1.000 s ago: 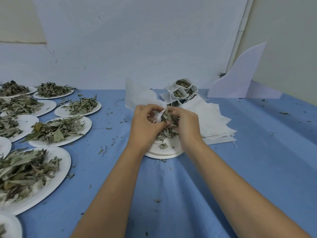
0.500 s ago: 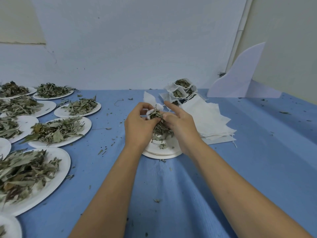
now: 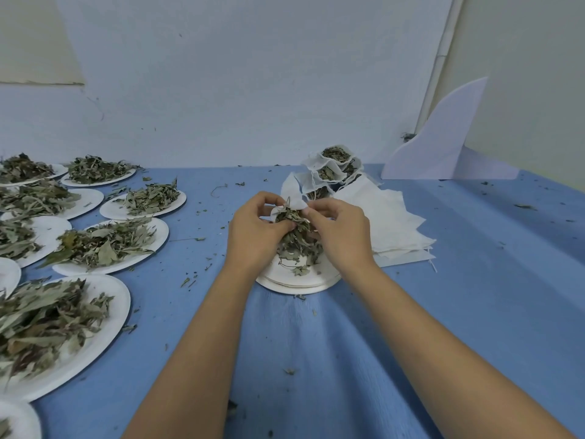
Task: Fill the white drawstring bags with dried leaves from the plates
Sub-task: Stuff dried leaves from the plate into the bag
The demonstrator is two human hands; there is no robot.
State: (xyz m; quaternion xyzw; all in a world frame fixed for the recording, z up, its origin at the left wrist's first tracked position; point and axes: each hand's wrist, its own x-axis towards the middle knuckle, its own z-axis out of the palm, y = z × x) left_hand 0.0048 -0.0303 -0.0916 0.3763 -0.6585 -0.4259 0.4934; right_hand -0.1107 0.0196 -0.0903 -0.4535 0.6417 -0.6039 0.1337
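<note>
The head view looks down on a worktop (image 3: 474,280) with a soft blue cloth over it. The cloth has folds and tiny leaf crumbs all over.

In the middle of the frame, both bare arms reach forward and the two hands meet over a short stack of round white plates (image 3: 297,285). Between the hands is a white bag (image 3: 292,198) made of thin, floppy cloth. Its open top shows above the hands. A clump of dried leaves (image 3: 297,239), gray-green, curly and crisp, sticks out of it and hangs down to the plate stack.

The left hand (image 3: 253,229) has its fingers (image 3: 266,198) curled, and they clamp on the bag's left side with the thumb on the leaves. The right hand (image 3: 342,232) has bent fingers (image 3: 319,207) too; its thumb and first finger pinch the bag's right edge.

Just behind the hands, a little right of the middle, stand filled bags (image 3: 332,166), puffy and open, with leaves showing on top. Beside them lies a flat pile of empty bags (image 3: 389,223), square and wrinkly.

Along the left side of the frame sit many round white plates with leaves (image 3: 118,312), each with a loose heap.

At the upper right, a smooth white curved board (image 3: 443,137) leans against the pale wall.
</note>
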